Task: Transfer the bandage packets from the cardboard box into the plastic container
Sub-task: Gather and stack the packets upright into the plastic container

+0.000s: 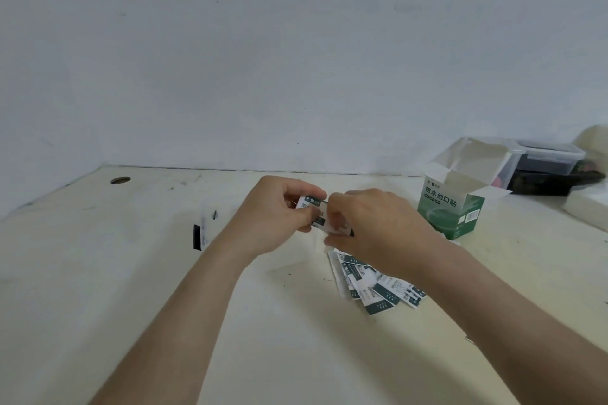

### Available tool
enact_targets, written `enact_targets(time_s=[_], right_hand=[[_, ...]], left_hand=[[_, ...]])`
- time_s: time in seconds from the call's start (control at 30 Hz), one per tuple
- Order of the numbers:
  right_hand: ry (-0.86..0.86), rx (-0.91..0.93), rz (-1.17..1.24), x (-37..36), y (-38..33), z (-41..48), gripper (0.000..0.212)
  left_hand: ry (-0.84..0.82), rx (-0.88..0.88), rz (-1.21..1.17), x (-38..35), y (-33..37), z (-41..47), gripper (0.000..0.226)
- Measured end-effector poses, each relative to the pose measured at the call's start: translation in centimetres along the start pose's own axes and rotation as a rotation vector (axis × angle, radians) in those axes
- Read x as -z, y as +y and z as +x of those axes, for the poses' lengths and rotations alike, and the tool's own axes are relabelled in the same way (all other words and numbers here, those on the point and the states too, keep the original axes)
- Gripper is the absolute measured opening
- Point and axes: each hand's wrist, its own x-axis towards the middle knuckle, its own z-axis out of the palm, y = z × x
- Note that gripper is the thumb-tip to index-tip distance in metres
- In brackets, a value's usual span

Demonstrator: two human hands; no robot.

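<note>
A few bandage packets are pinched at mid-frame between the left grip and the right grip, above the bench. Loose packets are spread lower right of centre, below the opened cardboard box. The lidded plastic container is seen behind the box.

My fingers on both hands pinch a white-and-green bandage packet. Just beneath them stands a faint clear plastic container. Loose packets lie fanned on the desk below my right fingers, and the open green-and-white cardboard box stands upright to their right.
</note>
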Motion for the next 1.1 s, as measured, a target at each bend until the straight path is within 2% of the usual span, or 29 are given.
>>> enact_targets(time_s=[0.1, 0.27, 0.33, 0.4, 0.47, 0.53, 0.57, 0.63, 0.73, 0.9, 1.03, 1.1], right_hand=[[-0.022, 0.039, 0.055, -0.1, -0.2, 0.6, 0.021], [-0.016, 0.031, 0.257, 0.2, -0.5, 1.3, 0.019], [-0.006, -0.016, 0.426, -0.2, -0.3, 1.4, 0.022], [-0.021, -0.102, 0.718, -0.6, -0.1, 1.3, 0.019], [-0.035, -0.200, 1.051, -0.9, 0.1, 1.1, 0.018], [-0.056, -0.300, 1.377, -0.9, 0.2, 0.9, 0.017], [-0.082, -0.330, 1.511, -1.0, 0.2, 0.8, 0.017], [-0.153, -0.334, 1.672, -1.2, 0.2, 0.8, 0.018], [-0.233, -0.302, 1.754, -1.5, 0.3, 0.7, 0.017], [-0.277, -0.308, 1.811, -1.9, 0.6, 0.6, 0.026], [-0.283, -0.326, 1.787, -2.0, 0.6, 1.0, 0.030], [-0.257, -0.340, 1.724, -1.6, 0.5, 1.6, 0.028]], left_hand=[[-0.028, 0.039, -0.104, 0.7, -0.6, 0.1, 0.022], [-0.101, 0.132, -0.416, 1.9, -1.1, 0.1, 0.021], [-0.109, 0.133, -0.521, 1.9, -1.0, -0.2, 0.021], [-0.145, 0.109, -0.617, 2.0, -0.9, -0.6, 0.028], [-0.176, 0.036, -0.546, 2.0, -1.2, -0.9, 0.052], [-0.158, -0.076, -0.254, 1.9, -1.4, -1.4, 0.086], [-0.170, -0.121, -0.127, 1.7, -1.4, -1.6, 0.102], [-0.218, -0.180, -0.003, 0.8, -1.3, -2.0, 0.117], [-0.159, -0.255, 0.083, -0.3, -1.2, -2.2, 0.114], [-0.042, -0.377, 0.172, -0.5, -1.9, -1.8, 0.095], [-0.109, -0.320, 0.179, 0.2, -1.7, -2.0, 0.101], [-0.073, -0.259, 0.116, 1.9, -1.4, -1.9, 0.094]])
